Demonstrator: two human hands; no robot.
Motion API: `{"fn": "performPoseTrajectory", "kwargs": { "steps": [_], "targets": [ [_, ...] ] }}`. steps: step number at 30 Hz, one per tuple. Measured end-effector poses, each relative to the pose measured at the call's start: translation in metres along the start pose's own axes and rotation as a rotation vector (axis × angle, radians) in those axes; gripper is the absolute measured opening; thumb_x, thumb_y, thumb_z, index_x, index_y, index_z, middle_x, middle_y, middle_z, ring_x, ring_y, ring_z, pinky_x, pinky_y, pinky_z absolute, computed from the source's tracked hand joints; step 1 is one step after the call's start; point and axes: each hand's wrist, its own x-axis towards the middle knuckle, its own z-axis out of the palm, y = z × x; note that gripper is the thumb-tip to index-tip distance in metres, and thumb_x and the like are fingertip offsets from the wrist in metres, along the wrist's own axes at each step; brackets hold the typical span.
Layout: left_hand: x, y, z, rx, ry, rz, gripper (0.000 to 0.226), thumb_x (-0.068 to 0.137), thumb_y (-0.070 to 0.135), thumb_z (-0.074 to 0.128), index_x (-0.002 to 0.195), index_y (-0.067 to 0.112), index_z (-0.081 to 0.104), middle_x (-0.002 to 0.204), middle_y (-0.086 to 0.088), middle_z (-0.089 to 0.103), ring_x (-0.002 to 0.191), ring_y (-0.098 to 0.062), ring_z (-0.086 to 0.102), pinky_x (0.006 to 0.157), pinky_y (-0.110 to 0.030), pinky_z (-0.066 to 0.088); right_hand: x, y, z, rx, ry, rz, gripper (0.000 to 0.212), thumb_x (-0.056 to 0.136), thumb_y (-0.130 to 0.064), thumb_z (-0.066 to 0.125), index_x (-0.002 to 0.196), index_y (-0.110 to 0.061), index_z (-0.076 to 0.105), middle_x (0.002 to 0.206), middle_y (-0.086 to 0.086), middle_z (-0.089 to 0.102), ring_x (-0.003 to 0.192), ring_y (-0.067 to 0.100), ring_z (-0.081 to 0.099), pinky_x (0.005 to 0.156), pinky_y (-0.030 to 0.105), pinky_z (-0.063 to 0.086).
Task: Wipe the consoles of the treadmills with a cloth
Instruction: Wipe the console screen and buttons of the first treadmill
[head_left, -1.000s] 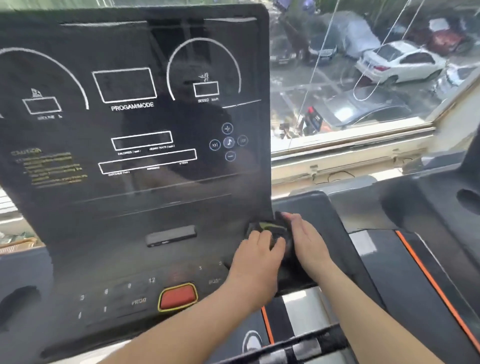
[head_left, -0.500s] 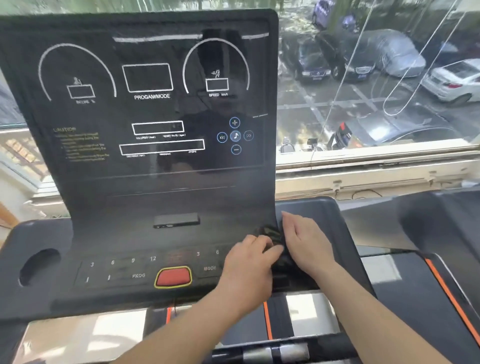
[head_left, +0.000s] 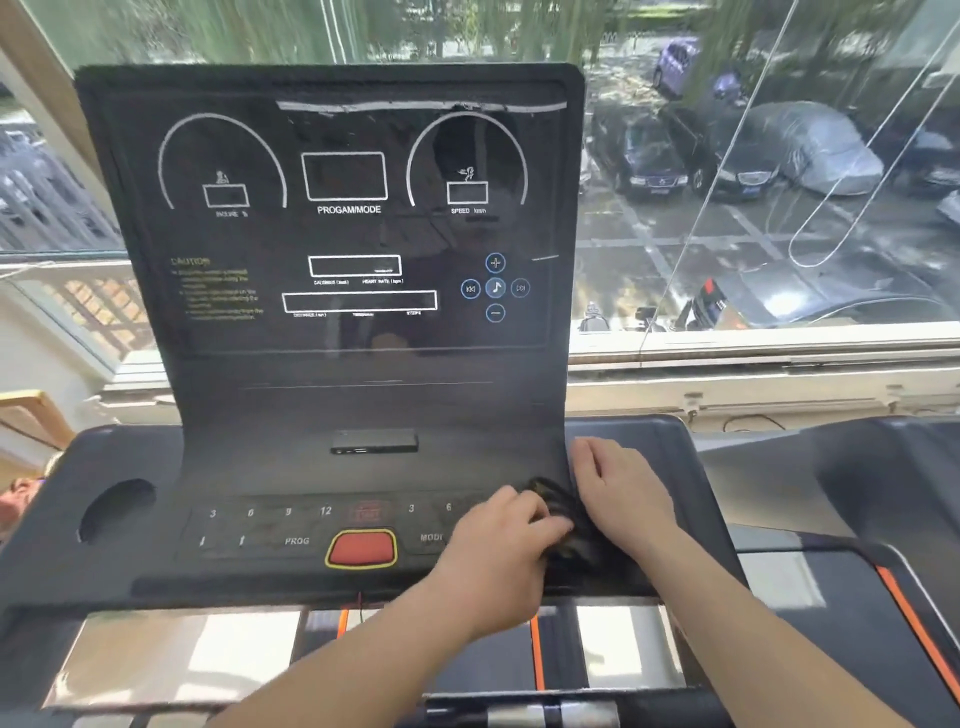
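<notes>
To the right of the red stop button (head_left: 361, 548) on a treadmill console (head_left: 363, 405), a person's left hand (head_left: 498, 545) curls its fingers round a dark cloth (head_left: 563, 519) bunched on the key panel (head_left: 291, 525); farther right, the right hand (head_left: 623, 493) lies flat, fingers straight, touching the cloth's edge. Spreading the cloth flat, then sweeping overlapping strokes leftward past the button and up the display (head_left: 343, 234) above it, should serve best.
</notes>
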Motion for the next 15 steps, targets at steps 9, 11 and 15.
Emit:
{"fn": "performPoseTrajectory", "kwargs": {
  "steps": [9, 11, 15],
  "targets": [
    [0.008, -0.036, -0.065, 0.191, 0.189, 0.039, 0.045, 0.075, 0.004, 0.064, 0.118, 0.018, 0.064, 0.11, -0.005, 0.062, 0.096, -0.029, 0.054, 0.068, -0.041, 0.048, 0.007, -0.037, -0.009, 0.394, 0.113, 0.116, 0.024, 0.108, -0.042, 0.038, 0.1, -0.027, 0.056, 0.091, -0.005, 0.065, 0.089, 0.022, 0.06, 0.079, 0.041, 0.045],
    [0.013, -0.056, -0.071, 0.288, 0.195, 0.055, 0.049, 0.071, 0.002, 0.067, 0.117, 0.02, 0.064, 0.114, -0.002, 0.063, 0.1, -0.026, 0.056, 0.069, -0.04, 0.044, 0.005, -0.053, -0.004, 0.461, 0.139, 0.121, 0.022, 0.108, -0.041, 0.04, 0.115, -0.028, 0.056, 0.099, -0.009, 0.064, 0.095, 0.02, 0.059, 0.081, 0.038, 0.041],
    [0.013, -0.101, -0.077, 0.305, 0.117, -0.07, 0.054, 0.067, 0.002, 0.072, 0.115, 0.026, 0.067, 0.112, 0.007, 0.068, 0.103, -0.022, 0.062, 0.068, -0.035, 0.042, 0.005, -0.081, 0.005, 0.523, 0.099, 0.065, 0.018, 0.108, -0.037, 0.045, 0.112, -0.027, 0.059, 0.094, -0.01, 0.066, 0.086, 0.004, 0.059, 0.069, 0.026, 0.043]
  ]
}}
